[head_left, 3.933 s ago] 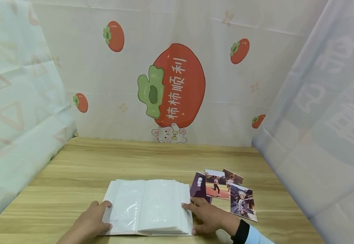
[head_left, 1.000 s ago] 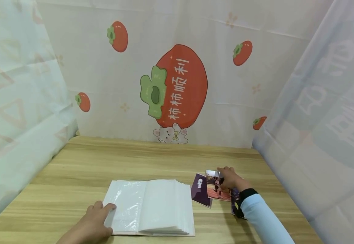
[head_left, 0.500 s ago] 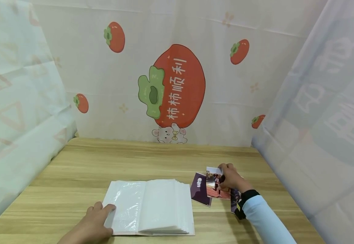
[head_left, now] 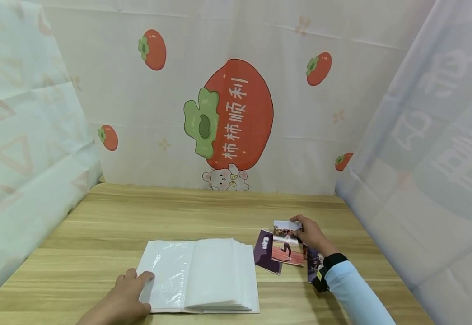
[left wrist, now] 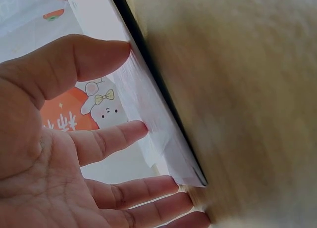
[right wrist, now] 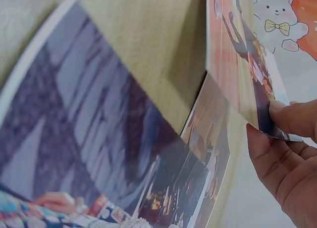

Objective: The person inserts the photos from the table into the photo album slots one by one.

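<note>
A white photo album (head_left: 213, 271) lies spread on the wooden table, its clear pockets showing. At its left edge my left hand (head_left: 125, 295) rests with fingers extended; the left wrist view shows thumb and fingertips (left wrist: 136, 131) against the album's edge. My right hand (head_left: 313, 235) pinches the top right corner of a photo of a runner on a track (head_left: 285, 250), tilted up from the others. A purple portrait photo (head_left: 267, 259) lies just left of it. Below my right wrist, a photo of a costumed figure (head_left: 314, 266) is partly covered; another photo (right wrist: 208, 119) shows behind it.
The wooden table (head_left: 179, 212) runs back to a white cloth (head_left: 301, 135) printed with persimmons. Light cloths hang on the left (head_left: 36, 149) and right (head_left: 435, 158) sides.
My right hand has left the album's right edge, reached the photos and gripped the runner photo, which has lifted slightly and shifted left. The left hand stays at the album.
</note>
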`<state>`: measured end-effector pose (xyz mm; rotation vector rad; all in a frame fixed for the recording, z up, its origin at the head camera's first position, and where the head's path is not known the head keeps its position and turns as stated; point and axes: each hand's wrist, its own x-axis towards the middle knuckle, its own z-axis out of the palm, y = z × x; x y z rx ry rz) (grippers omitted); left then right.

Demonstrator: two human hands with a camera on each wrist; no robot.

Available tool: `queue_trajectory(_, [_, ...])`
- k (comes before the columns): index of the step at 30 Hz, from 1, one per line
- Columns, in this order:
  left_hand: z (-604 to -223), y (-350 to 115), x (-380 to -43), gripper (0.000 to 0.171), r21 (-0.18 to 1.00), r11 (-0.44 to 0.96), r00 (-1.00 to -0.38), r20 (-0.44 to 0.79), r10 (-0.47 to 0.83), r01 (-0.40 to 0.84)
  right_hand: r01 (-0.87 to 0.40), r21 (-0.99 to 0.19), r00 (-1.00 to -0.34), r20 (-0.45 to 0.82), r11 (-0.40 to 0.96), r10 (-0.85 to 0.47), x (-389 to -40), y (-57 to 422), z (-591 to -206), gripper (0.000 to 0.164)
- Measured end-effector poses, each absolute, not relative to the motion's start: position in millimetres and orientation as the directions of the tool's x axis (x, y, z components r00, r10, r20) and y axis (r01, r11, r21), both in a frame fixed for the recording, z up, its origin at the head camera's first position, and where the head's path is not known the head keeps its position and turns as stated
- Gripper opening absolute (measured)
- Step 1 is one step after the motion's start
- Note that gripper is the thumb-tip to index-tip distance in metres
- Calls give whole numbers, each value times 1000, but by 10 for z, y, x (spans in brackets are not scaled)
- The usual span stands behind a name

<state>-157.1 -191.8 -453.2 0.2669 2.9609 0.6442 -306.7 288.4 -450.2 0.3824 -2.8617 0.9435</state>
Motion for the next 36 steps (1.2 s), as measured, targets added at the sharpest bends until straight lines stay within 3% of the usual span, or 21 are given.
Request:
queue_trajectory(16, [-4551, -1919, -1577, 64, 414, 898, -980, -61, 188, 146, -268, -573, -963, 194, 774, -189, -3035, 2836, -4431, 34])
queue_trajectory(29, [-4525, -1903, -1596, 67, 448, 888, -976, -124, 178, 105, -185, -780, -982, 123, 597, -144, -3054, 2845, -4368, 39])
queue_trajectory(36, [-4520, -1919, -1604, 67, 450, 887, -976, -128, 178, 103, -208, -815, -978, 189, 540, -91, -3096, 2704, -4344, 42])
